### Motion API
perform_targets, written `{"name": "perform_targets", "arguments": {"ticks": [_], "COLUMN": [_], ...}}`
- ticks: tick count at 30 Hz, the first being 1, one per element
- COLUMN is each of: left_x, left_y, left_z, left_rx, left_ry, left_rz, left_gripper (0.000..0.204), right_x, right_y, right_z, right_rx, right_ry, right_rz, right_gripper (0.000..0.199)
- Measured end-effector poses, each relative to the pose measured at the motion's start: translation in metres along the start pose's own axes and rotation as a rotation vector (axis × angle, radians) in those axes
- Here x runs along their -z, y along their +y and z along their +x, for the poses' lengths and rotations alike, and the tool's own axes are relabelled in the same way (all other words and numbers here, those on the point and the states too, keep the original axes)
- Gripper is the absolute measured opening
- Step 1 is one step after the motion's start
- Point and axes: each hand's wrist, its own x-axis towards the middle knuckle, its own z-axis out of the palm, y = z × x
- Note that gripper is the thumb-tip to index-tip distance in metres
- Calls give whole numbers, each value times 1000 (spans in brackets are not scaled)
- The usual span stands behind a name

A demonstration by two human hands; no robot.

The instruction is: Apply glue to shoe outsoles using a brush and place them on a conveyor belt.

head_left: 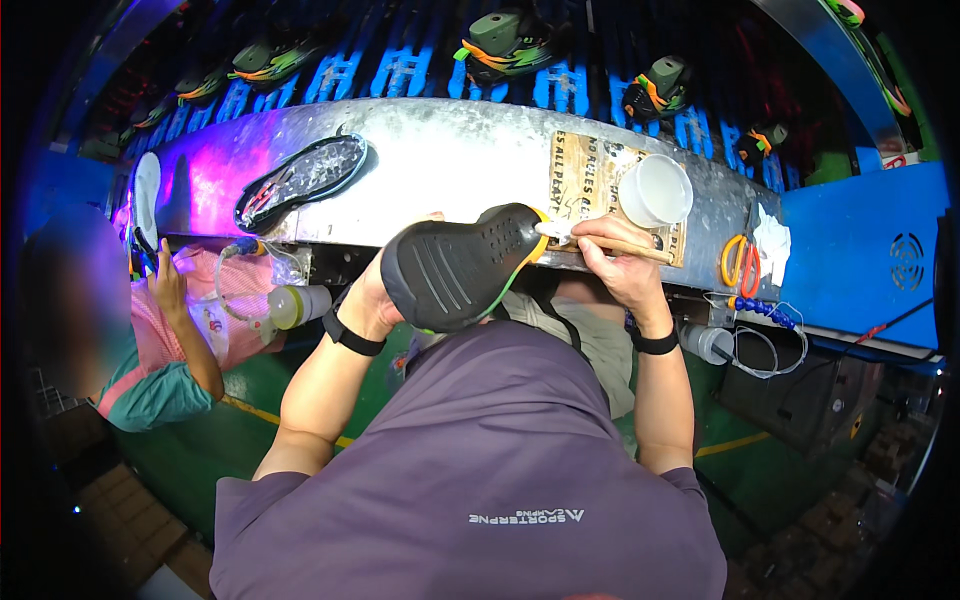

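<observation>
My left hand [370,295] grips a shoe [448,270] by its wide end, with the grooved black bottom turned up and orange and green edging at its sides. Between the fingers of my right hand [622,262] is a brush [632,248] with a wooden handle. Its pale bristles touch the orange edge at the shoe's narrow end. Just beyond my right hand, a white plastic tub [655,190] stands on a printed cardboard sheet [585,185]. A dark shoe sole [303,183] lies on the metal bench at the far left, away from both hands.
Scissors [740,262] with orange handles and crumpled white paper [771,240] lie at the metal bench's [440,135] right end. Behind it, several shoes [500,50] sit on a rack of blue supports. A co-worker [200,310] works at my left, and a blue cabinet [870,250] stands right.
</observation>
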Motion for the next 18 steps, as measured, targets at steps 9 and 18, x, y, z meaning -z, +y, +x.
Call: {"name": "perform_targets", "arguments": {"ticks": [9, 18], "left_x": [-33, -46], "left_y": [-16, -21], "left_z": [0, 7], "left_rx": [13, -118], "left_ry": [10, -128], "left_rz": [603, 877], "left_gripper": [60, 80], "right_x": [-6, 4], "right_y": [-22, -45], "right_z": [-16, -12], "right_rx": [-229, -230], "right_ry": [194, 315], "right_rz": [206, 403], "right_gripper": [11, 11]}}
